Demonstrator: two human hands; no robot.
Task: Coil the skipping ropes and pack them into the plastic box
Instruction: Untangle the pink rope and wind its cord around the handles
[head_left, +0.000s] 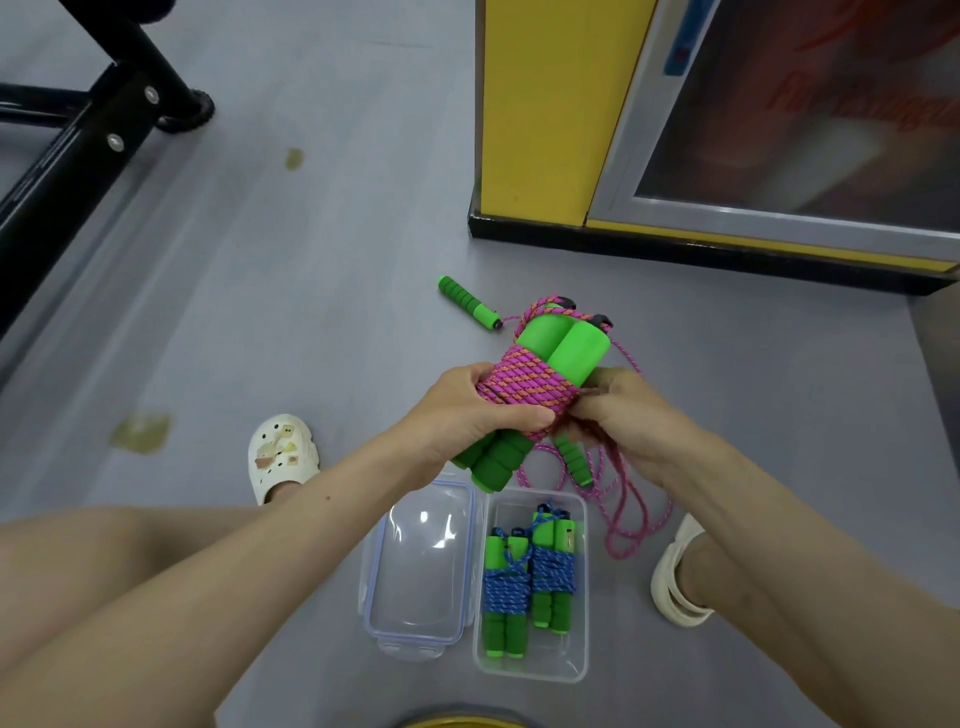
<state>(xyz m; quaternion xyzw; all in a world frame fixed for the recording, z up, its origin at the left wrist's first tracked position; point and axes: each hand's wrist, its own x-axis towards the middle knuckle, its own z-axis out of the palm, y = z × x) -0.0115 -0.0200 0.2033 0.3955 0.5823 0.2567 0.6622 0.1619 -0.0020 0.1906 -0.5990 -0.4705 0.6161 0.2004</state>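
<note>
Left hand (470, 415) is gripping the pink rope bundle (524, 384); right hand (631, 415) is pinching its strand (626, 356). 2 blue bundles (553, 569) are nearly filling the plastic box (550, 667) wall to wall.

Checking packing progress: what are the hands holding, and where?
Left hand grips the pink rope bundle around its wound middle; right hand pinches rope at the coil's edge.

Two coiled ropes (530, 577) lie in the box (530, 673), lid (415, 571) left.
</note>
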